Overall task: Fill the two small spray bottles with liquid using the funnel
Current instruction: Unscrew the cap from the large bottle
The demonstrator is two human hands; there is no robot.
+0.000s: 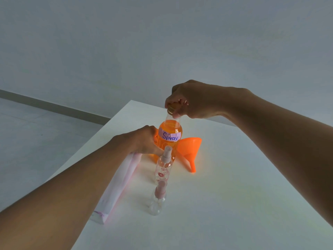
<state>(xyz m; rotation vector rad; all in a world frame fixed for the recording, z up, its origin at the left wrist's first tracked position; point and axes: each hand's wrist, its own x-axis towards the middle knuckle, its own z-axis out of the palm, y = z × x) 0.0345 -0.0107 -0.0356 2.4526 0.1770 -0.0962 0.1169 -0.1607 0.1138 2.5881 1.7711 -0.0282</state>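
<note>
- I have my right hand closed over the cap of the big orange bottle marked "Spray", fingertips pinched round the rim, so the step in hand looks like unscrewing it.
- My left hand is wrapped round the bottle's body from 9 o'clock, fingers curled snug against it; the thumb side is hidden, so I cannot tell how far round it reaches.
- To do this well, I would hold the body firm and low with the left, turn only the cap, and keep the bottle upright, since the liquid stands high up near the shoulder.
- The funnel lies on its side on the white table, just beside the bottle at 3 o'clock, spout pointing toward me.
- The two small spray bottles stand in a row at 6 o'clock of the big one: the flowered spray bottle just in front of it, the nearer spray bottle closer to me, both looking empty with sprayer tops on.
- I judge an elbow nudge could topple them, so I would keep my wrists high.
- A folded white cloth lies at 7 o'clock under my left forearm.
</note>
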